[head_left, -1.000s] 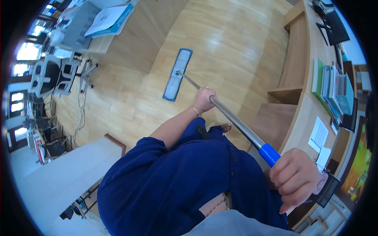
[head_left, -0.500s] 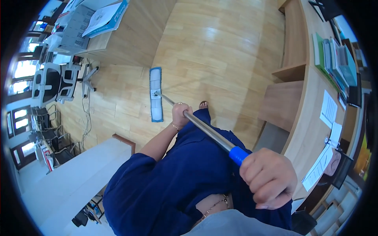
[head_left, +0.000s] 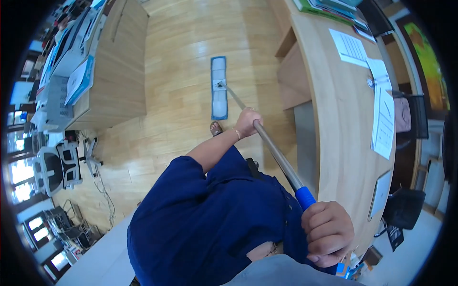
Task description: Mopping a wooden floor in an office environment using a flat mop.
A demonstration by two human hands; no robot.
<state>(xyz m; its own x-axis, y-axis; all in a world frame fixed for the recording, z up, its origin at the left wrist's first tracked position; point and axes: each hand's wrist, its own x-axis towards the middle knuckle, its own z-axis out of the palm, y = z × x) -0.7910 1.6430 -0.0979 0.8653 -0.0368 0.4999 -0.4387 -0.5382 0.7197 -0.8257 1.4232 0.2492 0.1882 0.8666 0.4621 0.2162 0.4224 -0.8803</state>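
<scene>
A flat mop with a blue-edged, pale rectangular head (head_left: 219,102) lies against the wooden floor, in front of me. Its metal pole (head_left: 281,159) slants up toward me and ends in a blue grip (head_left: 304,197). My left hand (head_left: 248,122) is closed round the lower part of the pole. Around the grip's top end my right hand (head_left: 328,233) is wrapped in a fist, near my chest. One of my feet (head_left: 216,127), in a sandal, stands just behind the mop head.
A long wooden desk (head_left: 329,109) with papers (head_left: 350,46) and stacked folders runs along my right. On the left stands a wooden counter (head_left: 121,62) carrying boxes. An office chair (head_left: 57,167) and loose cables (head_left: 107,200) are at the lower left, beside a white surface (head_left: 95,257).
I have moved forward between the counter and the desk. The mop head has shifted ahead and to the right in view, away from the counter's corner. Both hands keep their hold.
</scene>
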